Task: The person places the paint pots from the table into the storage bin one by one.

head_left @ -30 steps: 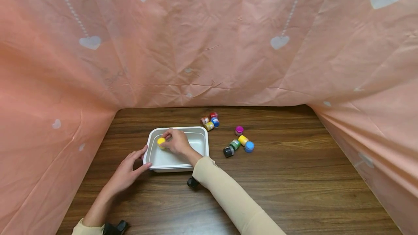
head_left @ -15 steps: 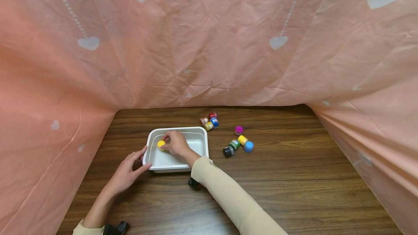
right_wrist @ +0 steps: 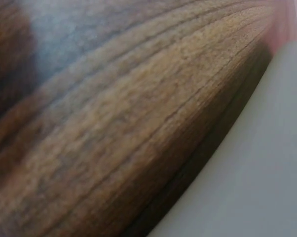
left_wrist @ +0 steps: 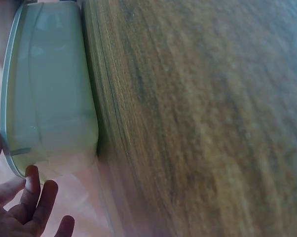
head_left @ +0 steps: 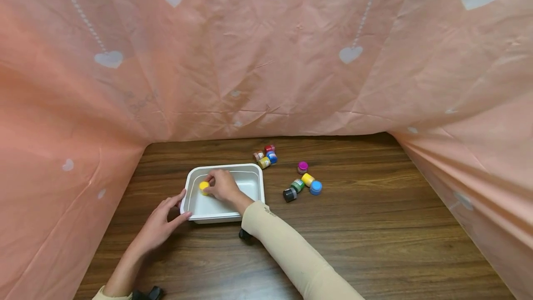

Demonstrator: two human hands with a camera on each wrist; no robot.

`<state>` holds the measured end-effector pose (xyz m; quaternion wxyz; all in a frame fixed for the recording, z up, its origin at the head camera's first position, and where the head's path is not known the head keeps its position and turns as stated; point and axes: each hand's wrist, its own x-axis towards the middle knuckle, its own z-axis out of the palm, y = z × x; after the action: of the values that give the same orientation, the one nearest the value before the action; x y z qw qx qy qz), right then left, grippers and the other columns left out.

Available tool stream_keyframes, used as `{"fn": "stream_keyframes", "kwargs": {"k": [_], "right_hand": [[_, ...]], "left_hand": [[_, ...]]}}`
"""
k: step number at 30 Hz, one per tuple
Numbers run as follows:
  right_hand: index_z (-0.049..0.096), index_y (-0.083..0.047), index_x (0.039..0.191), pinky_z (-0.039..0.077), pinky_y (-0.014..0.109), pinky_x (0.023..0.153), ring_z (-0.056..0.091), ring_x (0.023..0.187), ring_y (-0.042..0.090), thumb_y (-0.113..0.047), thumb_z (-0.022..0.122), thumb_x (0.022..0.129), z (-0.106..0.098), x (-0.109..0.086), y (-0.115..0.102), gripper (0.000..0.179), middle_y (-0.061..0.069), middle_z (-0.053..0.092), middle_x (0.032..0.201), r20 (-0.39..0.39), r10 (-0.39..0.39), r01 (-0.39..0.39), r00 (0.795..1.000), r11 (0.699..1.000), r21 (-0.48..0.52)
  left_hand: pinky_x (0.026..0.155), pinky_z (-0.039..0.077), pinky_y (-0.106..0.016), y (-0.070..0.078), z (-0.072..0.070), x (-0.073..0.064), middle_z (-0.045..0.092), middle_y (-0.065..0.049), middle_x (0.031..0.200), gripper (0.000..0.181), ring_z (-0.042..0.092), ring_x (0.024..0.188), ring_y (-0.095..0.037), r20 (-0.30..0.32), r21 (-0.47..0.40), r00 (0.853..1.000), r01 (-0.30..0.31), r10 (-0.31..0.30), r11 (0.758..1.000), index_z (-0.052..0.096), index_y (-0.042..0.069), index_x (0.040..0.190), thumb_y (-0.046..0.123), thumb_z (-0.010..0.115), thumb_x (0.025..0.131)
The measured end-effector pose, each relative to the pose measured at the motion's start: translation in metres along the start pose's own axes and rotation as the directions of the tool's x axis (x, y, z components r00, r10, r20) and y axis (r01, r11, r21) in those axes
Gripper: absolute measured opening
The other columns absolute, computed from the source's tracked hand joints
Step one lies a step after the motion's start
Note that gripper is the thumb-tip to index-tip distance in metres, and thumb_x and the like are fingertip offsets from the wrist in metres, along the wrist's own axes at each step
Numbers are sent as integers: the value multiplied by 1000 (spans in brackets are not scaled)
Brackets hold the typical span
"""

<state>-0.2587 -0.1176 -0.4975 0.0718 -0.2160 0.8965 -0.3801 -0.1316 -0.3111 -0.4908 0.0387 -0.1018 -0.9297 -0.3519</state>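
In the head view my right hand (head_left: 223,186) reaches into a white plastic tray (head_left: 251,216). Its thumb and fingers pinch a small paint jar with a yellow lid (head_left: 203,187) at the left end of the tray floor. My left hand (head_left: 161,221) holds the tray's near left corner, thumb at the front and fingers along the left side. The left wrist view shows the tray (left_wrist: 59,89) from outside, with fingers (left_wrist: 32,190) bent against its corner under the rim. Only the tray wall (right_wrist: 257,163) and tabletop appear in the right wrist view; the right fingers are out of it.
Right of the tray on the wooden table (head_left: 374,221) lie black (head_left: 289,194), green (head_left: 297,185), yellow (head_left: 307,179), blue (head_left: 316,187) and magenta (head_left: 302,167) paint jars. Several more, one red (head_left: 269,148), cluster behind its right corner. A pink curtain (head_left: 266,59) encloses the back and sides.
The head view has shifted slightly. My right hand keeps its pinch on the yellow-lidded paint jar in nearly the same spot, and my left hand stays at the tray's corner.
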Motion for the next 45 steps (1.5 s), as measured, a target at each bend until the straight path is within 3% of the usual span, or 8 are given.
{"fn": "stream_keyframes", "kwargs": {"k": [15,28,33,38,42,45], "right_hand": [[76,-11,109,50,21,87,70,98,12,-15,81,91,-5,-2,-2,19,1,78,104,18,-4,4,1000,999,-35],[75,-7,117,49,18,83,73,97,15,-16,78,92,-34,-15,2,26,4,79,102,27,-64,65,998,998,-23],[74,-4,119,50,19,80,73,96,18,-14,78,93,-52,-28,-5,28,7,79,104,60,-110,107,992,993,50],[74,-8,120,53,19,82,73,95,19,-15,76,95,-79,-43,-4,26,7,78,107,78,-143,134,987,984,114],[73,-9,121,54,23,87,71,100,21,-15,75,96,-108,-58,7,26,8,76,110,60,-168,158,984,977,145],[72,-7,123,55,27,92,70,104,22,-13,74,97,-130,-70,22,27,10,75,115,31,-173,166,985,973,162]], "left_hand": [[97,45,-55,2,-2,1,63,-5,111,66,55,111,-26,-5,-4,1000,-4,4,1000,47,4,155,29,72,99],[96,45,-54,5,-2,3,61,-5,107,67,53,109,-29,-19,3,1000,-1,1,1000,49,4,154,29,75,97],[96,45,-54,1,-2,-1,61,-6,108,68,56,112,-28,-28,20,1000,11,-10,1000,48,4,154,30,75,97],[96,42,-42,-3,-3,-3,61,-7,113,69,52,112,-28,-20,25,999,33,-33,999,47,7,155,33,74,97],[95,39,-32,-5,-3,-3,61,-8,113,69,51,112,-27,-26,27,999,41,-40,999,47,7,155,34,74,97],[94,40,-34,-5,-4,-3,61,-9,114,69,51,112,-28,-32,24,999,43,-42,999,47,7,156,33,74,97]]}}
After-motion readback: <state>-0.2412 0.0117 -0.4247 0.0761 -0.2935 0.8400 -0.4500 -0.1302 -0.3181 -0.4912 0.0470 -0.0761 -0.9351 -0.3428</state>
